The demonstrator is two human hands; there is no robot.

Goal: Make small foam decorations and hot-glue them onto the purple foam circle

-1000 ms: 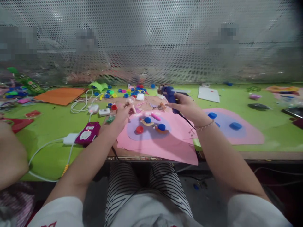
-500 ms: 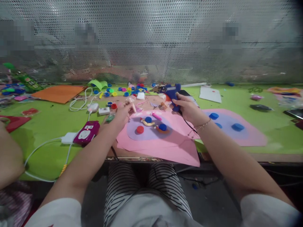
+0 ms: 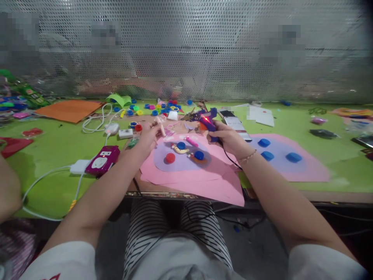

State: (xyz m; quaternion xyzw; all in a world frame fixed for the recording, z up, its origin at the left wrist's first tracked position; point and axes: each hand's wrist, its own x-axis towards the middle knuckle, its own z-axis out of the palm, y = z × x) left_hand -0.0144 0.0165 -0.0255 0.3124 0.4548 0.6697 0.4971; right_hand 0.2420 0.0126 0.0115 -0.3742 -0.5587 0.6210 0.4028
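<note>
My right hand (image 3: pixel 229 139) is wrapped round the handle of a blue glue gun (image 3: pixel 215 134), which shows a lit red light and points to the left. My left hand (image 3: pixel 150 137), fingers closed, pinches a small pale pink piece (image 3: pixel 161 127) whose exact kind I cannot make out. Between and below both hands lies pink paper (image 3: pixel 180 178) with a lilac oval (image 3: pixel 186 160) on it. On the oval sit a red bottle cap (image 3: pixel 170 158), a blue bottle cap (image 3: pixel 199 155), another blue cap (image 3: pixel 181 146) by a cream curved piece, and a bright pink stick (image 3: pixel 191 141).
A magenta power adapter (image 3: pixel 103 160) with white cables stands at left. Several loose caps (image 3: pixel 155 111) lie at the back, near orange card (image 3: pixel 68 110). A phone (image 3: pixel 235 125) and a second pink sheet (image 3: pixel 317 171) with blue caps lie at right. Another person's arm (image 3: pixel 8 186) shows at left.
My right hand has lowered and tilted the glue gun, its red light now showing and the phone more exposed. My left hand still holds the pale pink piece, turned slightly.
</note>
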